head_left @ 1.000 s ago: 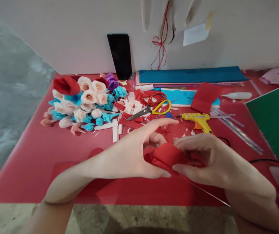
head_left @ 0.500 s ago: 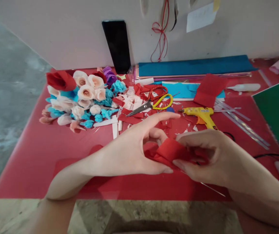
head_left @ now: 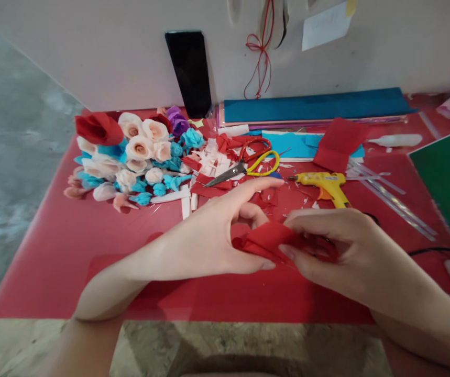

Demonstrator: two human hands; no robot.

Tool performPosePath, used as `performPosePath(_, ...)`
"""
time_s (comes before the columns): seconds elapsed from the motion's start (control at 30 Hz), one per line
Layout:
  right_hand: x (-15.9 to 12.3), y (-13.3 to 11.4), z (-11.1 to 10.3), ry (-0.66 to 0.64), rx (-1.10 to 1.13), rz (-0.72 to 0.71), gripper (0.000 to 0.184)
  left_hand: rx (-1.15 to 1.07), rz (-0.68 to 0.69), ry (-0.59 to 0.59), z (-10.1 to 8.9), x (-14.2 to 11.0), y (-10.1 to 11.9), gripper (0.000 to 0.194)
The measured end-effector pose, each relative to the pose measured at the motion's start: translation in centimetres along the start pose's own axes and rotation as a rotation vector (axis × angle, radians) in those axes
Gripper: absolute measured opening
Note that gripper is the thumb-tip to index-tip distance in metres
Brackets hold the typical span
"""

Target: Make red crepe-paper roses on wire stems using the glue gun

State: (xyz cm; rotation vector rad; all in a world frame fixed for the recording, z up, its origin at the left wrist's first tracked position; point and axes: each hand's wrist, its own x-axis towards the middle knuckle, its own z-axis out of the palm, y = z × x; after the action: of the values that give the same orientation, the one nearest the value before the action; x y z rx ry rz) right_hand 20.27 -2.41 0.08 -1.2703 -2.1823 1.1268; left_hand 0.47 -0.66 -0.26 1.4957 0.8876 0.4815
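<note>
A folded piece of red crepe paper point(head_left: 270, 240) is between my two hands, above the front of the red tabletop point(head_left: 217, 301). My left hand point(head_left: 225, 235) cups its left side: the thumb runs below, a bent finger lies behind, and the forefinger stretches out free above. On the other side, my right hand point(head_left: 335, 246) pinches the paper between thumb and fingers, with more red paper curling inside the palm. Beyond my hands lie scissors point(head_left: 244, 167) with red and yellow handles and a yellow glue gun point(head_left: 322, 183).
Paper flowers point(head_left: 138, 149) in white, blue, red and purple are heaped at the left. Paper scraps point(head_left: 212, 162) surround the scissors. A black phone point(head_left: 189, 73) leans on the wall. Clear glue sticks point(head_left: 397, 199), a white bottle point(head_left: 395, 140) and a green board point(head_left: 448, 183) are at the right.
The red crepe paper has turned slightly between my hands and its folded face tilts differently. A thin wire that stuck out below my right hand no longer shows.
</note>
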Motion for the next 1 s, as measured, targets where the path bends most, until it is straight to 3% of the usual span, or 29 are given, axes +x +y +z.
performPosePath(0.2, -0.7, -0.3, 0.0, 0.128, -0.140, -0.087, 0.008, -0.004, 0.028, 0.010, -0.1, 0.1, 0.1, 0.079)
performPosePath(0.53, -1.1, -0.5, -0.3, 0.164, -0.175, -0.153, 0.021, -0.003, 0.051, 0.017, 0.1, 0.1, 0.0, 0.075)
performPosePath(0.63, -1.0, -0.5, -0.2, 0.166, -0.146, -0.150, 0.020, 0.089, 0.075, 0.029, -0.1, 0.3, 0.0, 0.063)
performPosePath(0.8, -0.8, -0.6, 0.1, 0.212, -0.125, -0.170, 0.014, 0.258, 0.172, 0.037, -0.3, 0.4, 0.1, 0.025)
performPosePath(1.0, -1.4, -0.4, 0.5, 0.280, -0.223, -0.219, 0.015, 0.230, 0.241, 0.030, -0.3, 0.6, -0.1, 0.016)
